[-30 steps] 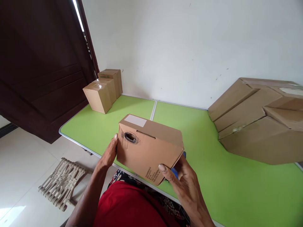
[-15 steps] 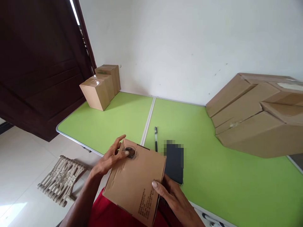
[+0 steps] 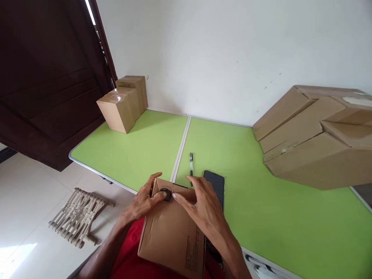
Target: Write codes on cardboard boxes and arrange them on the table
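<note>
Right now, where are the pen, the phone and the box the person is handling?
pen [image 3: 191, 164]: head view, middle of its barrel.
phone [image 3: 217, 185]: head view, centre of its dark screen.
cardboard box [image 3: 168, 232]: head view, bare top face beside the printed text.

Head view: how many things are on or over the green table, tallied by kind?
Small cardboard boxes: 3 (held box, front corner box, rear corner box)
Pens: 1 (pen)
Phones: 1 (phone)
Large cardboard piles: 1 (cardboard pile, pieces in it cannot be told apart)
Total: 6
</note>
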`<control>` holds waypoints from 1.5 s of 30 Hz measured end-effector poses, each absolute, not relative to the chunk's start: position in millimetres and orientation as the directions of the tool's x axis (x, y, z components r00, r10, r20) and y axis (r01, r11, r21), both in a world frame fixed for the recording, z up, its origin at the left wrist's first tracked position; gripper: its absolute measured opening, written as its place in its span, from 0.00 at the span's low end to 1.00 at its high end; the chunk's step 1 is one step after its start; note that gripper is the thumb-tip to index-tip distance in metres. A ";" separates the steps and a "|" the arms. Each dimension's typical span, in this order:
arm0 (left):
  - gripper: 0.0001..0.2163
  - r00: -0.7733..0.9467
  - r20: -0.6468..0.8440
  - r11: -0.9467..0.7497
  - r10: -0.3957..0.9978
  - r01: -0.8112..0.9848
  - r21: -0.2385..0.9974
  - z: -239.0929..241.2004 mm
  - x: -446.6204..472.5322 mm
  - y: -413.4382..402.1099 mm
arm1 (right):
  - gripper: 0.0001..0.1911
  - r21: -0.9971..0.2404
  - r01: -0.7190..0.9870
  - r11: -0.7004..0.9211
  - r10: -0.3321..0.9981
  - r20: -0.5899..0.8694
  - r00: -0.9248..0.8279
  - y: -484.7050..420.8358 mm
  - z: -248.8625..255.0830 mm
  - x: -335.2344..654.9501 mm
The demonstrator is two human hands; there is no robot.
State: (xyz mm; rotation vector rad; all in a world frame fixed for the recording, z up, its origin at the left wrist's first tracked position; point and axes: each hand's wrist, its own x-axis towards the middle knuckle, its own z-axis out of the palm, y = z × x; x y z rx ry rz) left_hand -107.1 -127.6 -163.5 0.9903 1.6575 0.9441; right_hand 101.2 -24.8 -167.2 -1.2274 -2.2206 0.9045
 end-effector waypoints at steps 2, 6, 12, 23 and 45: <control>0.34 -0.213 -0.322 0.365 0.922 0.211 0.907 -158.9 -107.1 -130.9 | 0.20 -0.662 0.593 0.459 0.807 0.030 -0.590 -29.4 -165.3 90.9; 0.31 -0.243 -0.302 0.355 0.922 0.215 0.910 -156.4 -105.0 -138.2 | 0.13 -0.612 0.653 0.447 0.821 -0.008 -0.570 -38.3 -161.6 78.4; 0.28 -0.237 -0.314 0.361 0.919 0.190 0.913 -161.3 -104.7 -137.2 | 0.11 -0.657 0.609 0.444 0.807 -0.001 -0.590 -31.5 -162.0 81.8; 0.32 -0.107 -0.329 0.324 0.938 -0.063 0.944 -179.9 -121.1 -132.8 | 0.10 -0.411 0.809 0.420 0.871 -0.069 -0.487 60.5 -189.0 79.5; 0.56 0.100 -0.215 0.213 0.971 0.032 0.976 -194.5 -127.3 -128.4 | 0.12 -0.980 -0.198 -0.025 0.944 0.042 -0.327 -62.5 -183.3 90.8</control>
